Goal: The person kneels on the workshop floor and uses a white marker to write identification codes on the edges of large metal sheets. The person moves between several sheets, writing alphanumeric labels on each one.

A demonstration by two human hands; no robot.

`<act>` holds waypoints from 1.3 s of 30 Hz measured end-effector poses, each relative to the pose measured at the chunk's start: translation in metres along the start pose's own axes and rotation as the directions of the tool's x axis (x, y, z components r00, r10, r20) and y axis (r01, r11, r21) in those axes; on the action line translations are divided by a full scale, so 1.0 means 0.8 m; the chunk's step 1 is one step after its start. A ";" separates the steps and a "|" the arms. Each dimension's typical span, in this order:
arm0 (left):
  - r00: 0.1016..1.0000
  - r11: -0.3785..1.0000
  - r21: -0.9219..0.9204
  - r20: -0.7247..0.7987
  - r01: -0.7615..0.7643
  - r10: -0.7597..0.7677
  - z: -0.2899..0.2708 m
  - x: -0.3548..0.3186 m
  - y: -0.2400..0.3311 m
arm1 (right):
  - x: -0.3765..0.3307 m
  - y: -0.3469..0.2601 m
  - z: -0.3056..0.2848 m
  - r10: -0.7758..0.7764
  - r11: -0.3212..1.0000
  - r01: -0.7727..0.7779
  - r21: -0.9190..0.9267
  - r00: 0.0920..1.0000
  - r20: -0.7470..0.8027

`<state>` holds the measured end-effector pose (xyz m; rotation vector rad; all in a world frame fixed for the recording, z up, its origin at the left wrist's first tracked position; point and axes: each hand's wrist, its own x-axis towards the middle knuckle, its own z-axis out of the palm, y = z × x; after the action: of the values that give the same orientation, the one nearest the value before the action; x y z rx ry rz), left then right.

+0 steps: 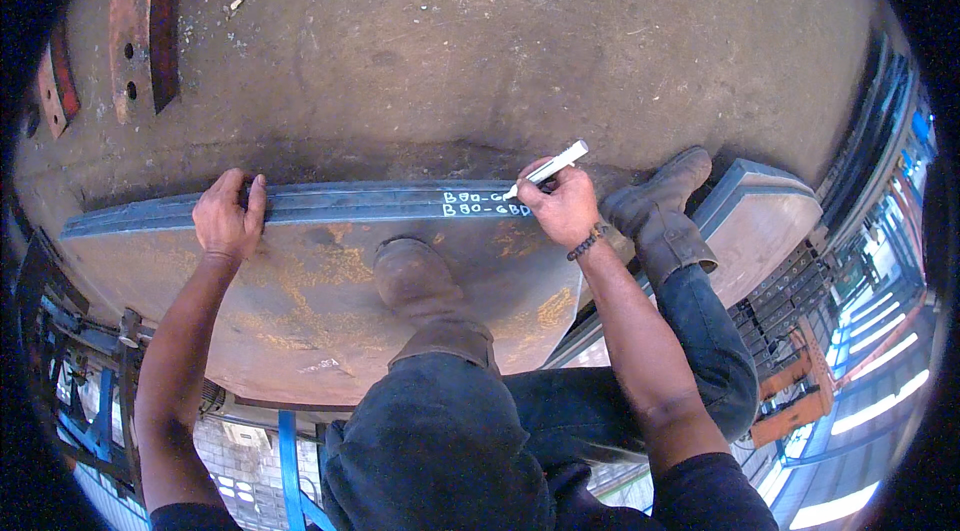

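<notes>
A stack of large rusty-brown steel plates [300,321] lies in front of me, its long, slightly curved blue-grey edge [350,201] facing up toward me. My left hand [230,216] grips this edge near its left part, fingers curled over the far side and thumb apart. In my right hand [565,206] is a white marker pen [557,163], held slantwise with its tip at the edge. Two rows of white handwritten characters [470,204] run along the edge, just left of that hand, which covers their right end.
One of my boots [415,281] rests on the plate; the other boot [665,201] is beyond its right end. Another stack of plates [760,221] lies at the right. Reddish steel bars with holes [140,41] lie on the brown floor [400,51] at the far left.
</notes>
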<state>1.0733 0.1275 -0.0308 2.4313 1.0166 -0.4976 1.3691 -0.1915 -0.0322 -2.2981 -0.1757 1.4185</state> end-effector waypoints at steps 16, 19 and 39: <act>1.000 1.000 -0.015 0.001 0.020 -0.020 0.004 0.000 0.004 | 0.003 0.004 -0.007 0.073 0.992 -0.069 0.104 0.997 -0.030; 0.999 0.999 0.000 0.020 0.034 -0.034 0.003 -0.002 -0.001 | 0.004 0.016 -0.011 0.026 0.996 -0.022 0.086 0.999 -0.046; 1.000 1.000 0.017 -0.010 0.009 -0.009 0.003 -0.001 -0.001 | -0.003 0.005 -0.007 0.041 0.999 -0.041 -0.013 0.998 -0.052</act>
<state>1.0714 0.1263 -0.0327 2.4476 1.0320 -0.4994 1.3729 -0.1973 -0.0296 -2.3599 -0.1238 1.3799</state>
